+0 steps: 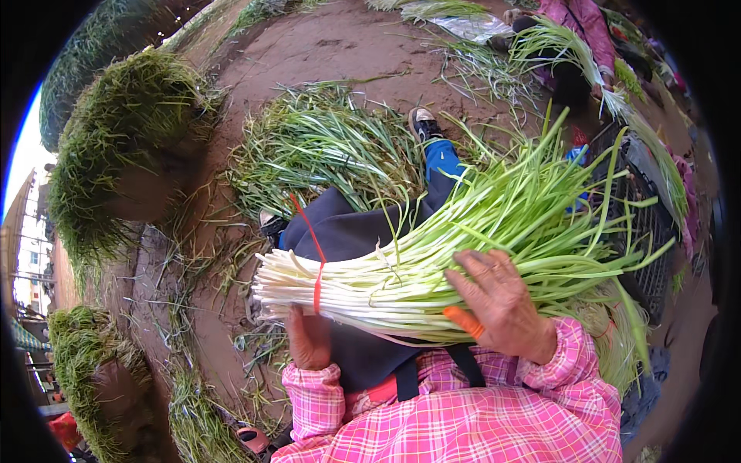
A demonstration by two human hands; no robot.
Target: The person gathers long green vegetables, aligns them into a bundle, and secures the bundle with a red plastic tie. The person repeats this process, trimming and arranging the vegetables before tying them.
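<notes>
A large bundle of pale-stemmed garlic chives or similar green stalks [393, 283] lies across my lap, its white ends at left and its green leaves fanning to the upper right. A red tie [318, 283] goes around it near the white ends, with one tail sticking up. My left hand [310, 340] is beneath the bundle just by the tie; its fingers are partly hidden under the stalks. My right hand [492, 301] rests spread on top of the stalks at mid-length, with an orange covering on the thumb. A dark apron [330, 226] covers my legs.
A loose heap of leaves [330, 150] lies on the dirt ground beyond my knees. Big leafy piles [127, 139] stand at left. A co-worker in pink [584, 29] holds long stalks [584, 58] at upper right. A dark crate [648, 278] and another bundle [613, 335] are at right.
</notes>
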